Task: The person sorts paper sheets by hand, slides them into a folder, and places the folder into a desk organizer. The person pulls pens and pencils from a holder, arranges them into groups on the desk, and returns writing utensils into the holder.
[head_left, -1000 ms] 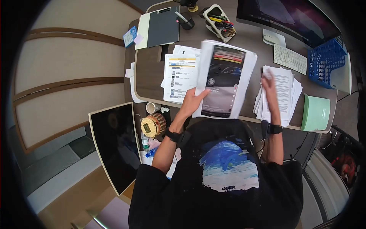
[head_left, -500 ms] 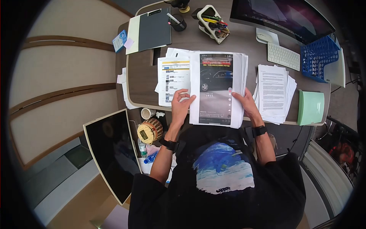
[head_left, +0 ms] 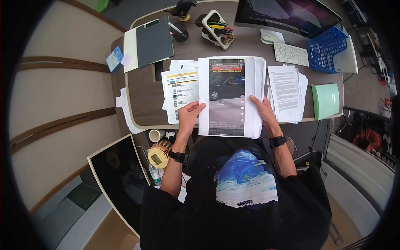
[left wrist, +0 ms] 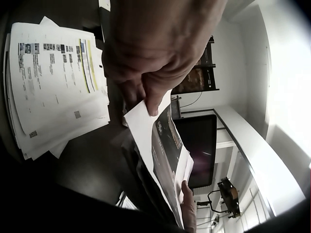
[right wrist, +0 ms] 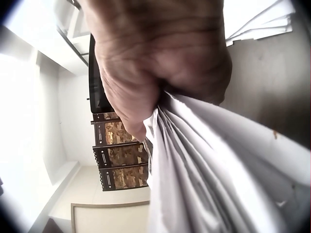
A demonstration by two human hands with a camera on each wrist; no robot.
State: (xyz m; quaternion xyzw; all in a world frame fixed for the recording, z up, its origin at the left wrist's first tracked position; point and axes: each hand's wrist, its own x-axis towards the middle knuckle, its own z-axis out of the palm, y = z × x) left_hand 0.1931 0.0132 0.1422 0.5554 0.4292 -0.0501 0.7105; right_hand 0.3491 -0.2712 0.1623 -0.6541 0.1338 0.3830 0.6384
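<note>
Both hands hold a stack of paper sheets [head_left: 227, 100] in front of the body. Its top sheet carries a printed phone screenshot of a dark car. At the stack's left edge, the left hand [head_left: 189, 118] pinches paper between thumb and fingers. My right hand [head_left: 265, 111] grips the right edge, thumb on top and fingers hidden underneath. In the right wrist view the sheets [right wrist: 204, 165] fan out below that hand. Left of the stack lies a pile of printed pages with a yellow band [head_left: 182, 92]. A second pile of text pages [head_left: 285, 89] lies on the right.
On the desk [head_left: 191, 48] are a dark clipboard [head_left: 154, 43], a pen cup [head_left: 180, 33], a pen organizer [head_left: 218, 31], a keyboard [head_left: 291, 54], a blue basket [head_left: 329, 50] and a green folder [head_left: 326, 102]. A monitor [head_left: 287, 16] stands at the back. A woven basket [head_left: 159, 156] is below the left edge.
The right hand has come from the right-hand pile to the stack's right edge. The stack, earlier held by the left hand alone and tilted, is now held straight by both.
</note>
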